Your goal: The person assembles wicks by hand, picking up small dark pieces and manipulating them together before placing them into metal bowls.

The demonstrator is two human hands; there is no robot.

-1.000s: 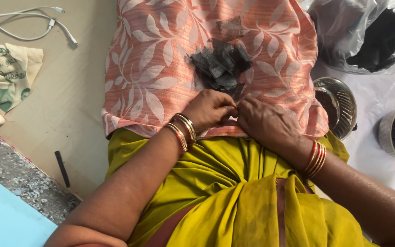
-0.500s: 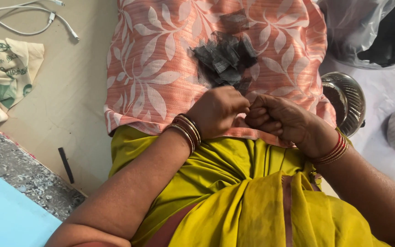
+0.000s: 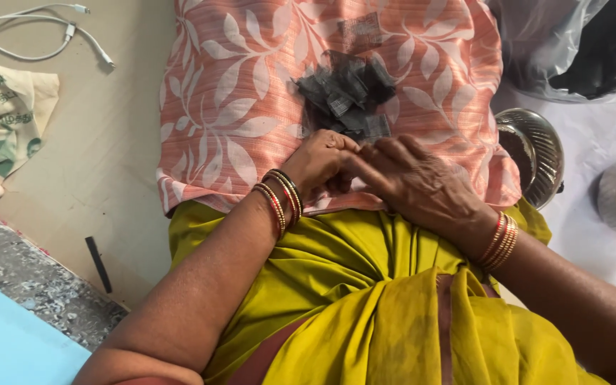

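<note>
On the pink leaf-print cushion [image 3: 237,107], the left hand [image 3: 320,162] and right hand [image 3: 411,182] meet fingertip to fingertip just below the pile of dark mesh pieces [image 3: 347,96]. Whatever they pinch is hidden, so I cannot tell the grip. A careless sweep of the right hand could scatter the pile off the cushion toward the steel bowl [image 3: 536,153].

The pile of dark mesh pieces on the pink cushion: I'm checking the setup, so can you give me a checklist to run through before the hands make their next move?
1. Pile of dark mesh pieces within reach, just beyond the fingers: ok.
2. Left hand and right hand together at the pink leaf-print cushion near edge: ok.
3. A piece pinched between the fingertips: cannot tell, fingers hide it.
4. Steel bowl beside the cushion on the right-hand side: ok.
5. Bowl contents: cannot tell.
</note>
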